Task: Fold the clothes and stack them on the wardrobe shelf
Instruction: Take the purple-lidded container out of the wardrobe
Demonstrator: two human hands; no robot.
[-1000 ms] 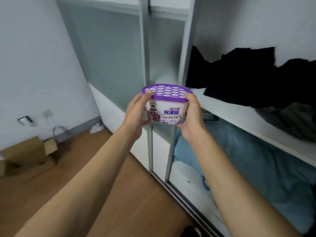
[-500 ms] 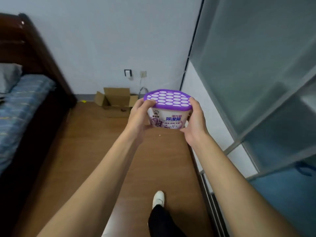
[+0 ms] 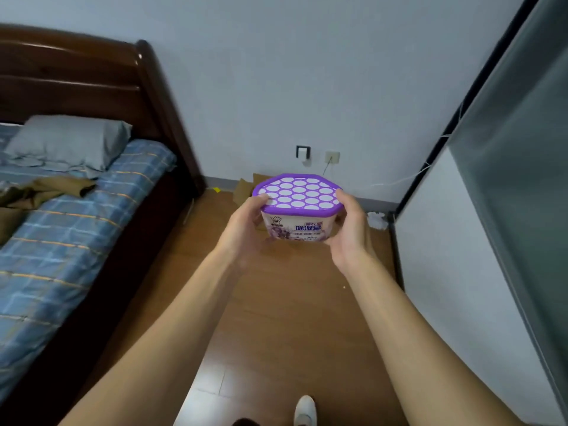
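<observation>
Clothes (image 3: pixel 40 192) lie crumpled on the bed (image 3: pixel 76 241), well left of the tub (image 3: pixel 298 210) gripped between left hand (image 3: pixel 246 229) and right hand (image 3: pixel 350 232), the left nearer.

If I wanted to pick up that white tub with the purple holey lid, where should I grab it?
Probably by its two opposite ends, just under the lid, coming in from left and right. The lid's rim overhangs the tapering tub, giving fingers a ledge. That is how the left hand and right hand hold it here. The perforated top suggests keeping it level.
</observation>
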